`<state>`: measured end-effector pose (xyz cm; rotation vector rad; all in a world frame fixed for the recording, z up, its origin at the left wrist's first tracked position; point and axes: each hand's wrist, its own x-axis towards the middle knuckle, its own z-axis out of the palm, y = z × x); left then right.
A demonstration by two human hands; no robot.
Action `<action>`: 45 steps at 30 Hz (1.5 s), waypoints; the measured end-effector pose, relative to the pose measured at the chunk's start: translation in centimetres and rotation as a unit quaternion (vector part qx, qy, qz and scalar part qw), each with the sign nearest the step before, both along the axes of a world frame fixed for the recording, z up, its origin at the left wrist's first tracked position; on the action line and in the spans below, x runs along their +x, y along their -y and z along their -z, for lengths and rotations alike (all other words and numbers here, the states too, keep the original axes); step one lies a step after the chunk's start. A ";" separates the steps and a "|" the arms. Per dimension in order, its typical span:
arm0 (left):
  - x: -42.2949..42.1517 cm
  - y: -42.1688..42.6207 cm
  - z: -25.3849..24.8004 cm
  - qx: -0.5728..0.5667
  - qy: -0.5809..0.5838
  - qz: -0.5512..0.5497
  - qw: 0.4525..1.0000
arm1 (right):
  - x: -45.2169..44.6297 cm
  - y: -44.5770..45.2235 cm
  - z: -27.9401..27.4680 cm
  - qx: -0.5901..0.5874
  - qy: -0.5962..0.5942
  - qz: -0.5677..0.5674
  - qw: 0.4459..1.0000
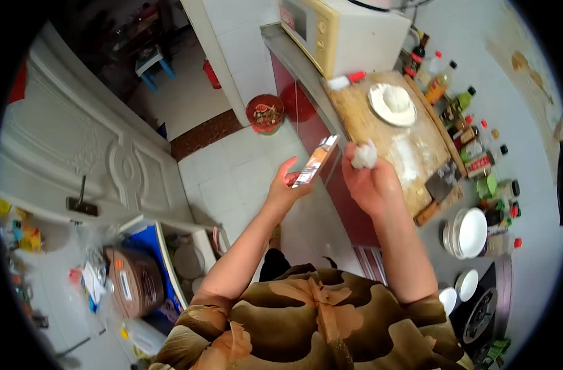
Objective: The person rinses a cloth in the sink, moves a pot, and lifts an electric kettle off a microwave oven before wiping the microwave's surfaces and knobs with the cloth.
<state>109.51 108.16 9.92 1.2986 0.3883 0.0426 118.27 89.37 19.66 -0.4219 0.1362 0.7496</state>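
Observation:
My left hand (286, 186) holds a thin flat object with a bright, glossy face (315, 163), tilted upward; it looks like a phone or a packet. Close to its right, my right hand (374, 182) has its fingers curled around a small white crumpled lump (364, 155), perhaps dough or tissue. Beyond the right hand lies a floury wooden board (361, 117). On the board are a white plate (380, 114) bearing a pale mound (396, 98), a patch of white flour (405, 157) and a cleaver (443, 180) near its right end.
A red-handled tool (357, 77) lies beside the microwave (361, 37). Several bottles (439, 86) line the wall. Stacked white bowls (471, 233) stand near the stove (482, 311). A red basin (265, 115) sits on the floor; a rice cooker (136, 282) is at lower left.

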 end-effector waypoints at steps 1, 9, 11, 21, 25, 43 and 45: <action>1.8 -1.7 0.9 -0.009 -0.001 0.001 1.000 | 0.9 -1.5 0.3 0.039 0.000 0.008 0.999; 18.8 -7.7 4.5 0.065 0.068 0.148 0.985 | 6.5 -9.2 -1.6 0.031 -0.082 0.097 0.991; 22.0 -7.7 5.4 0.053 0.081 0.175 0.980 | 8.0 -10.0 -1.1 0.050 -0.073 0.100 0.991; 30.4 -5.9 4.8 0.465 0.188 0.172 0.848 | 17.3 -14.4 -1.6 0.069 -0.074 0.158 0.982; 34.1 -4.9 10.6 0.447 0.181 0.306 0.821 | 20.9 -15.9 -3.9 0.055 -0.035 0.157 0.985; 41.7 -22.7 -2.8 0.249 0.357 0.307 0.846 | 25.1 -24.4 -5.6 0.086 -0.033 0.407 0.909; 46.0 -24.5 -7.3 0.223 0.442 0.216 0.842 | 25.2 -24.8 -6.2 0.091 -0.028 0.424 0.901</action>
